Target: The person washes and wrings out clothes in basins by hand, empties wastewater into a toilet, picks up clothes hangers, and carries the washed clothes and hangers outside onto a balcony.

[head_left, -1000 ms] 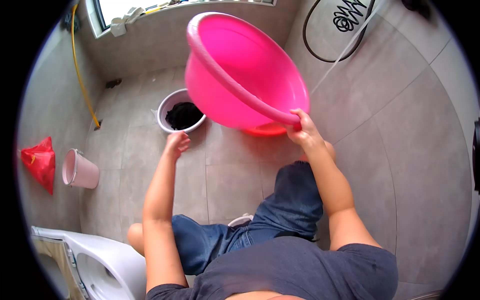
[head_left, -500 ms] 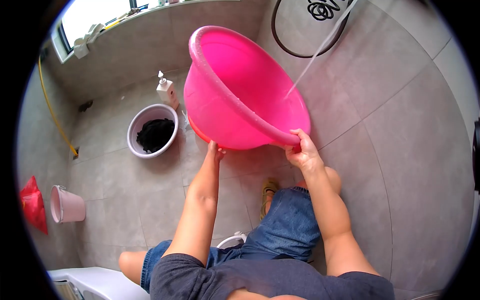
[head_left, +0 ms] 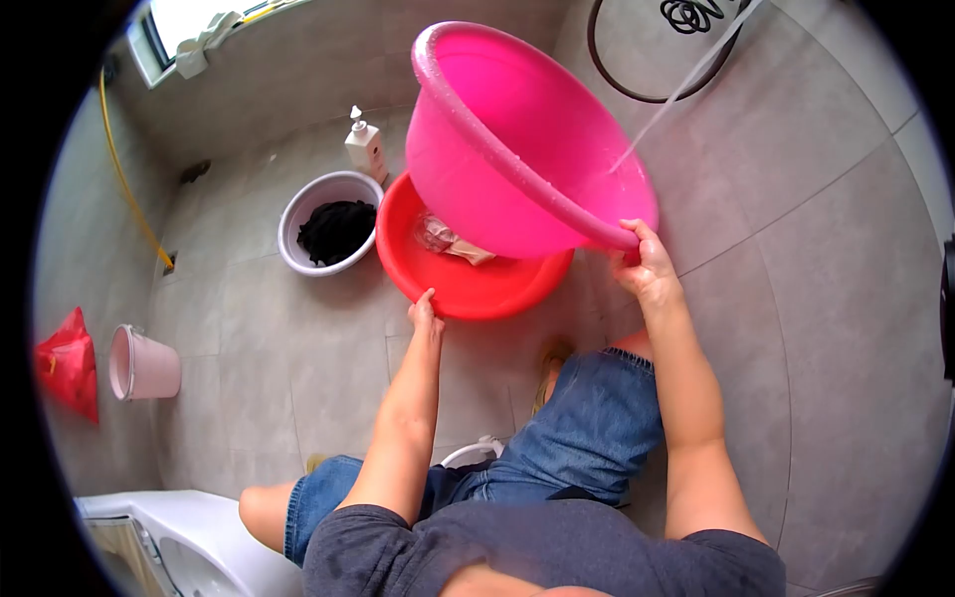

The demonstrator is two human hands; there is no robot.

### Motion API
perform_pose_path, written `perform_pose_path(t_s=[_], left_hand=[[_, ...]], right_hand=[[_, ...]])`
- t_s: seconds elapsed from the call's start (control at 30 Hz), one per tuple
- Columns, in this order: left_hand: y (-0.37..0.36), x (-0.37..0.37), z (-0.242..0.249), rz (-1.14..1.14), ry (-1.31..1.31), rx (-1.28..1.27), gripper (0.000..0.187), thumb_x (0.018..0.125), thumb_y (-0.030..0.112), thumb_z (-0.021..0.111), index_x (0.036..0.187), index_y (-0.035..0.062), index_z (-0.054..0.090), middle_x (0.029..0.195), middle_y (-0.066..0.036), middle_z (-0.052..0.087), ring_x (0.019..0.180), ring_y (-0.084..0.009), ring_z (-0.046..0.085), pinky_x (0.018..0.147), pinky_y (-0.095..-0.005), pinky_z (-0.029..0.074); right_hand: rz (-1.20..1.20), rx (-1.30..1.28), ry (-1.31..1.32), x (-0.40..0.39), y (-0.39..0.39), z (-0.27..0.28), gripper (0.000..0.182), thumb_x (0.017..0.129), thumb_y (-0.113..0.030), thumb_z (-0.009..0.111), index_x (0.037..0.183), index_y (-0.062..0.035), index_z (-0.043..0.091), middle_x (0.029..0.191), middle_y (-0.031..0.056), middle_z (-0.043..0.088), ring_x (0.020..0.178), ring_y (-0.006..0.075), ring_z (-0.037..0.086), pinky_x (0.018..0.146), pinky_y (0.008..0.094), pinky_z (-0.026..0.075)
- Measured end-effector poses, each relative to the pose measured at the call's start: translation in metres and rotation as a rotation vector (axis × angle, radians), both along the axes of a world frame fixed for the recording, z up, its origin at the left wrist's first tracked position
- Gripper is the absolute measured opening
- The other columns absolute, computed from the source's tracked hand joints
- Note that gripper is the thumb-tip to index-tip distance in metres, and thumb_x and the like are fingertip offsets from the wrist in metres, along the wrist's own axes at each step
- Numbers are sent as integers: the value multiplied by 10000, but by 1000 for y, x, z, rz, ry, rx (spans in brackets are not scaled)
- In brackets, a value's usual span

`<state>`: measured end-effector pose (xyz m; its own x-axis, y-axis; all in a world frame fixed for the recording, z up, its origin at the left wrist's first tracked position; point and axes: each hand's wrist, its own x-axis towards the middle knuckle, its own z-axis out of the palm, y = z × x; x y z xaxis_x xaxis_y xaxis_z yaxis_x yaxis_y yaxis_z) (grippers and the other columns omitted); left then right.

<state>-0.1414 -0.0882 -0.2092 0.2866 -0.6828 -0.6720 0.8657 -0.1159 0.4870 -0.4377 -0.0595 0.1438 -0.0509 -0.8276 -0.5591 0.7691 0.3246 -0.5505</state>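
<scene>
My right hand (head_left: 651, 269) grips the rim of a large pink basin (head_left: 458, 164), which is tilted with its mouth toward the right. A stream of water (head_left: 676, 95) falls into it from the upper right. Below it, partly covered, is a red basin (head_left: 477, 294) on the floor, with some pale and pinkish cloth (head_left: 453, 240) inside. My left hand (head_left: 428, 313) is closed on the near rim of the red basin, its thumb over the edge.
Left of the red basin stands a pale lilac basin (head_left: 292, 251) with black cloth (head_left: 336, 232) in it. A white pump bottle (head_left: 365, 149) is behind. Farther left are a pink bucket (head_left: 149, 365) and a red bag (head_left: 70, 366). A dark hose (head_left: 637, 95) hangs at upper right.
The pink basin has shifted off the red basin, which now shows much more, with the cloth inside visible. My left hand keeps to the red rim. The whole view has also shifted.
</scene>
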Motion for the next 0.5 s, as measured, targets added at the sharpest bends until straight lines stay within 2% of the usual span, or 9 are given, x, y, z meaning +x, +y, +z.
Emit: perform_pose_path(t_s=[0.1,0.17,0.2,0.3,0.33,0.43,0.47,0.5], left_hand=[[32,21,0,191,-24,119,286,708,-44,636,973,-39,530,922,-151,616,790,-297,633,736,-413,560],[54,43,1,302,6,182,310,681,-75,613,973,-64,511,943,-172,603,809,-313,630,730,-431,563],[65,53,2,355,19,204,322,668,-90,602,974,-77,501,953,-182,596,818,-322,629,727,-440,564],[99,92,1,501,88,286,366,624,-125,586,973,-102,480,979,-203,578,813,-349,625,711,-466,568],[110,109,-8,573,25,350,398,591,-142,582,969,-123,461,992,-213,567,804,-371,623,694,-487,568],[153,171,-59,473,22,216,377,595,-107,582,961,-121,492,971,-203,588,813,-352,629,693,-478,563],[170,178,-41,484,18,235,360,597,-97,580,950,-112,509,966,-201,596,808,-350,630,697,-475,560],[188,185,-22,493,13,256,344,600,-87,578,940,-103,526,961,-199,603,803,-347,630,702,-472,556]], right_hand=[[-54,21,34,-2,-5,1,150,760,-53,657,807,-26,517,707,63,585,544,145,593,430,204,529],[-9,-13,48,-8,-10,-3,164,768,-52,640,844,23,515,751,114,597,594,200,631,437,202,546],[6,20,80,-9,-9,-3,192,773,-52,626,872,68,513,801,159,601,652,287,656,437,201,560],[-43,35,76,-8,-19,-13,215,774,-48,620,883,100,509,826,185,596,684,352,657,433,207,568],[14,68,80,-12,-25,-23,197,765,-44,622,860,89,514,812,176,596,655,341,655,420,205,559],[1,67,107,-10,-40,-48,171,750,-39,624,832,67,519,780,155,596,600,294,646,408,206,544],[-44,97,78,-9,-48,-57,145,729,-37,628,801,29,521,732,130,596,520,234,611,387,213,521],[-38,111,85,-5,-53,-63,147,721,-41,633,790,18,518,719,124,592,502,221,598,382,216,516]])
